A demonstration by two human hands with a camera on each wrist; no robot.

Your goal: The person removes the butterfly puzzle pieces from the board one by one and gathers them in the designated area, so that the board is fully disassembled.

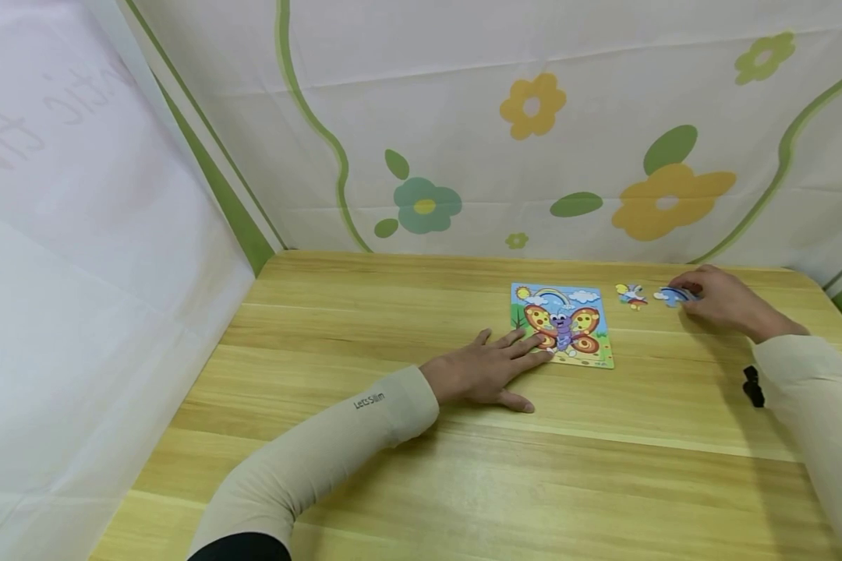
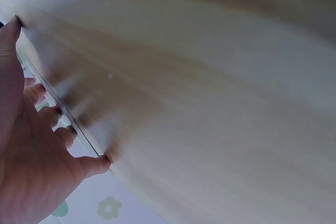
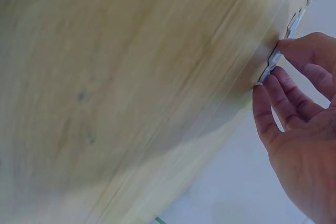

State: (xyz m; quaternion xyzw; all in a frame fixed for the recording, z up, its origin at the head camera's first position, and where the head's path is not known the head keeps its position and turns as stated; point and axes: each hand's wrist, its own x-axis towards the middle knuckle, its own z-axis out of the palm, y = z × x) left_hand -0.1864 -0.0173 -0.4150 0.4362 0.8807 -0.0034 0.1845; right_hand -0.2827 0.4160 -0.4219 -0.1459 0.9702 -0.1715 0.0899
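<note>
The right hand [image 1: 719,300] is seen near the far right corner of the tabletop [image 1: 421,467]. Its fingers are curled a little, and a blue piece [image 1: 671,295] is pinched at the fingertips [image 3: 281,48]. In the right wrist view the piece [image 3: 273,62] is seen edge-on, thin and flat, and it is touched by a finger on each side. Whether it is lifted or lying on the wood cannot be told.

The piece is thought to be very light and a bit bendy, like foam or card. It is thin, so it is best taken by its edges, with a fingertip slid under one side. It could be bent if squeezed hard.

Just beside it, toward the left, a second small piece [image 1: 632,295] is lying on the wood, and it is not touched.

Further left, a butterfly puzzle [image 1: 570,312] is lying flat, right of the middle and nearer the far edge. The left hand [image 1: 484,370] is laid flat with the fingers straight and spread, and the puzzle's near left corner is pressed down by the fingertips [image 1: 542,352]. Nothing is gripped by this hand. In the left wrist view the puzzle's thin edge is seen under the fingers [image 2: 50,114].

A flower cloth [image 1: 533,105] is hung behind the far edge.
</note>
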